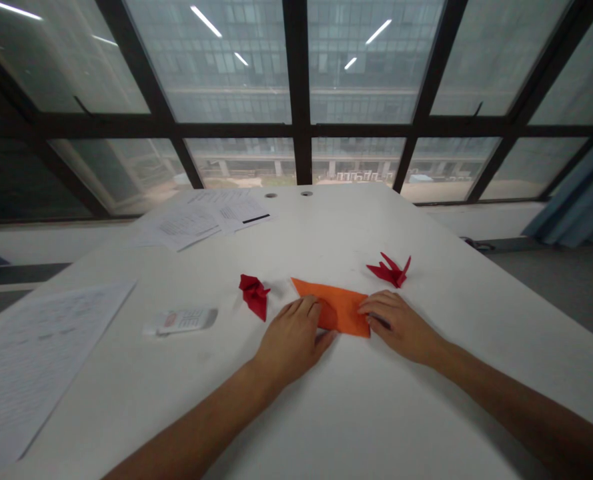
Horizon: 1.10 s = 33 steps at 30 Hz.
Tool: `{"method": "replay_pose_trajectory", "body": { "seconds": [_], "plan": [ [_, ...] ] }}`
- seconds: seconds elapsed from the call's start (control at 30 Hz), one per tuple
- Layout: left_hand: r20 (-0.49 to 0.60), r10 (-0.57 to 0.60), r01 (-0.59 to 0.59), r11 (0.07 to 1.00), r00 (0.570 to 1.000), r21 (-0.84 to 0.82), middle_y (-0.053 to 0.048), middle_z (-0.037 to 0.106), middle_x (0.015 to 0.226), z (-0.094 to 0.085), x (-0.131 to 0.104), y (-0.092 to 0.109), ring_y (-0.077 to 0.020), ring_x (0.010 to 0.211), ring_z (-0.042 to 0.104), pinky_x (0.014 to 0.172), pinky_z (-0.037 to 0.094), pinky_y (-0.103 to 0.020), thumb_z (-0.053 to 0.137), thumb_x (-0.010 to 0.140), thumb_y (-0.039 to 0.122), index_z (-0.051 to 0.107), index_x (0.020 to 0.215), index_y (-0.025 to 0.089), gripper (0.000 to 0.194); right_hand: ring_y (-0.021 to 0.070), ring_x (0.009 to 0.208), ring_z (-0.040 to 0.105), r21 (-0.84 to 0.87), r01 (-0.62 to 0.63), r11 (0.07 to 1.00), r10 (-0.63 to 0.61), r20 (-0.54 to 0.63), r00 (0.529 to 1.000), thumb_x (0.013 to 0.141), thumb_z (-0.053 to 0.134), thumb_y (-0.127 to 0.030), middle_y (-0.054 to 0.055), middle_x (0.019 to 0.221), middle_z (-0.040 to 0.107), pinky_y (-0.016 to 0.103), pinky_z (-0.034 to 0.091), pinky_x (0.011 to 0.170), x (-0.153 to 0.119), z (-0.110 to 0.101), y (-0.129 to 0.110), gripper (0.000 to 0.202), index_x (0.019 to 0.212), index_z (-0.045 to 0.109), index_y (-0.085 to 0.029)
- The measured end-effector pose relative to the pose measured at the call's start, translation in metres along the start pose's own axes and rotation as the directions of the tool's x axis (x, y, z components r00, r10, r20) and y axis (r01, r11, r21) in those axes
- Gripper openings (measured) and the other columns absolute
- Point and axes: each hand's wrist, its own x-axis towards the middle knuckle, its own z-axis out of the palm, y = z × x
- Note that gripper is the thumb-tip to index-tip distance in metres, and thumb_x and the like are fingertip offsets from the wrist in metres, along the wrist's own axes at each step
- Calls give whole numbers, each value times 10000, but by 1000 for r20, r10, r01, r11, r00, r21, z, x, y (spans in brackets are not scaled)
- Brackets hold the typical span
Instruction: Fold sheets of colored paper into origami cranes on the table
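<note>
A folded orange paper point(343, 308) lies on the white table point(326, 233) between my two hands. My left hand point(293, 333) rests on its left part, fingers bent on top and the thumb near its lower edge. At the right end of the paper, my right hand point(396, 325) has its fingers closed around the edge, with something small and dark, perhaps a shadowed gap, beneath them. A red folded paper point(255, 295) sits to the left of my left hand. Beyond my right hand is a red paper crane point(390, 271).
A white packet with print point(186, 321) lies left of the red folded paper. Printed sheets point(201, 217) are spread at the back left, and another large sheet point(46, 353) covers the near left. Windows stand behind the table.
</note>
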Motion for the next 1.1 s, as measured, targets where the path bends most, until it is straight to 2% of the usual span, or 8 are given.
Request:
{"method": "replay_pose_trajectory", "body": {
  "seconds": [0.13,0.23,0.4,0.53,0.7,0.87,1.0,1.1],
  "plan": [
    [72,-2,-3,997,997,71,-100,693,1142,-8,6,-3,-292,1047,672,944,529,-454,546,987,303,595,1198,183,247,250,1154,619,26,23,999,-21,-52,998,760,466,39,83,1211,701,489,496,1039,-1,0,3,553,1198,663,-236],
    [92,12,-20,996,996,90,-92,690,1117,-14,7,-2,-283,1007,682,907,540,-438,554,988,312,605,1147,185,210,263,1231,583,5,14,1000,-14,-84,996,723,471,44,83,1305,662,513,471,1082,-1,1,5,618,1233,655,-253],
    [56,45,-49,996,997,69,-96,642,1270,-15,5,1,-295,1041,679,921,539,-449,636,944,452,577,1215,200,374,260,1225,595,3,-28,1000,28,-87,996,854,540,-32,76,1295,669,490,484,1083,0,3,8,440,1196,691,-264],
    [63,37,-43,994,997,96,-75,681,1091,-11,6,4,-280,977,688,874,547,-437,626,961,377,615,1094,180,238,257,1182,618,-2,-68,998,68,-71,995,951,570,-146,80,1246,684,479,502,1060,2,5,10,280,1166,706,-264],
    [74,49,-58,990,996,129,-72,683,1013,-9,8,6,-269,929,688,837,545,-428,602,980,337,635,1006,167,175,253,1159,617,0,-63,998,63,-41,997,977,568,-179,75,1224,676,476,505,1038,1,7,12,233,1139,707,-270],
    [32,56,-59,992,998,108,-73,684,1002,-8,6,5,-276,924,684,811,540,-432,587,979,472,633,1001,166,310,250,1149,617,23,-75,997,76,-48,996,974,580,-206,72,1191,667,451,505,1026,2,6,8,159,1049,709,-264],
    [4,63,-63,994,998,90,-71,686,997,-5,5,4,-274,918,682,826,537,-447,542,988,525,630,987,168,368,229,1124,617,115,-112,987,123,-90,988,980,562,-216,67,1172,646,403,509,1001,3,3,3,137,996,693,-253],
    [2,69,-69,994,998,90,-68,687,995,-4,5,4,-269,919,680,826,533,-441,556,993,465,634,986,175,301,226,1093,621,201,-139,970,169,-144,975,982,563,-254,66,1136,639,391,515,970,4,3,3,121,983,684,-251]
  ]
}}
